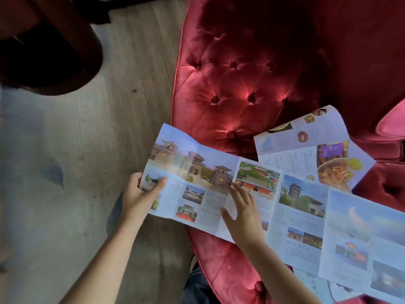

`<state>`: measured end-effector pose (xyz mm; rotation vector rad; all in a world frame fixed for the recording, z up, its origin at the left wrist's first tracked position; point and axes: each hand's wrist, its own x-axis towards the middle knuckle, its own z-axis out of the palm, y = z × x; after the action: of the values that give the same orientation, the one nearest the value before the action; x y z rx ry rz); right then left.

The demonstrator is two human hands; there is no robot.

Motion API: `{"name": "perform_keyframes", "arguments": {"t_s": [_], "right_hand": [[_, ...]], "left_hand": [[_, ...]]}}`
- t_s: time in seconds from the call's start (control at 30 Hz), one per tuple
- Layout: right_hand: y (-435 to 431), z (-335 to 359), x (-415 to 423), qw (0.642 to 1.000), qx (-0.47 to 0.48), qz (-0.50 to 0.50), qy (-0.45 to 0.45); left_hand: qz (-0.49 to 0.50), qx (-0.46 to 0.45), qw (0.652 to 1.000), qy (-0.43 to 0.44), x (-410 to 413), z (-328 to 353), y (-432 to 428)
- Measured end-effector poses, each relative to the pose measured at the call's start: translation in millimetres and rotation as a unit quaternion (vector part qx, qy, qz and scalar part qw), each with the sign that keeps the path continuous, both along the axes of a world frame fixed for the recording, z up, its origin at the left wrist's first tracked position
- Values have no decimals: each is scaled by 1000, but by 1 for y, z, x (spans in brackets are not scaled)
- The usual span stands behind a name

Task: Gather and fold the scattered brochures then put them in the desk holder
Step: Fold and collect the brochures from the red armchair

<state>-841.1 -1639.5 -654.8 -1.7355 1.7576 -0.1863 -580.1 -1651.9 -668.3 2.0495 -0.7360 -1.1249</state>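
Two bare hands are shown, the left hand (pixel 140 194) and the right hand (pixel 243 213). Each is carried on a forearm left uncovered from the wrist to the lower edge of the picture, so that the left forearm (pixel 109 255) and the right forearm (pixel 280 273) are seen as plain bare limbs. Low between them a patch of dark blue cloth (pixel 195 288) is seen, which may be denim trousers worn on a leg, though it is too dim and blurred to be made out.

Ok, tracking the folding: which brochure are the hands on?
The temple-photo brochure overhanging the seat: left hand pinches its end, right hand rests flat on it. The food brochure lies untouched.
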Motion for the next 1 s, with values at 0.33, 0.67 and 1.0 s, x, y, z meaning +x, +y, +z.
{"name": "perform_keyframes", "arguments": {"t_s": [0.33,0.67,1.0], "right_hand": [[6,50,13,915,17,-362,-179],[31,32,-12,932,49,-346,-97],[41,47,-18,916,111,-309,-229]], "left_hand": [[-284,-39,938,-195,-68,56,33],[-332,134,886,-295,-139,25,28],[-286,-13,944,-164,-180,68,52]]}}
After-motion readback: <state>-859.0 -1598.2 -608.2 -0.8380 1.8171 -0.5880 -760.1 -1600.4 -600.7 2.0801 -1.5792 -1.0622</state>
